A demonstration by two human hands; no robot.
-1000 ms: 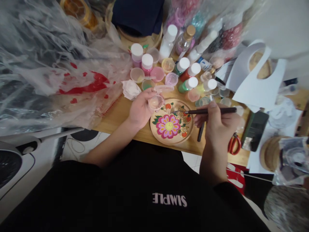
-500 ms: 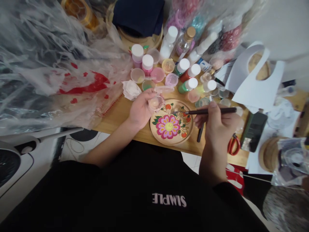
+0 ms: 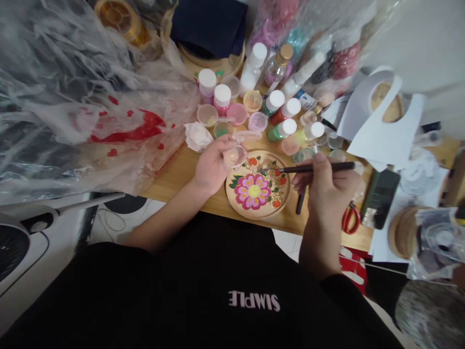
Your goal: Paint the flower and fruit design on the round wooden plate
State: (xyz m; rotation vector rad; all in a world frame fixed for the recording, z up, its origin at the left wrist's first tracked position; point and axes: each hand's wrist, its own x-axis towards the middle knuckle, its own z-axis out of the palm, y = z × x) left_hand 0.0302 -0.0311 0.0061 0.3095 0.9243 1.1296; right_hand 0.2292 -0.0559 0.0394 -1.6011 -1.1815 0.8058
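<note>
Wooden table (image 3: 174, 175), light-grained, is running across the room, a pale wall (image 3: 432, 43) rising at upper right and white floor tiles (image 3: 288, 241) showing below the front edge. Clear plastic sheeting (image 3: 54, 68), wrinkled and glossy, is covering the left side. White-capped bottles (image 3: 222, 95) are standing in a cluster beyond the plate. Crumpled white tissue (image 3: 198, 136) is lying near the left hand; a folded navy cloth (image 3: 209, 26) is resting at the back. Red-handled tool (image 3: 351, 219) is lying beside the right forearm.

Round wooden plate (image 3: 254, 214), smooth-rimmed, is lying flat at the front edge between the hands, bearing a pink flower, orange blooms and gold outlines.

Left hand (image 3: 212, 162): fingers are curling round a small clear cup (image 3: 232, 156), tilted, beside the plate's upper left. Right hand (image 3: 327, 179): fingers are pinching a slim dark brush (image 3: 296, 168), its tip reaching over the plate; contact cannot be told.
</note>
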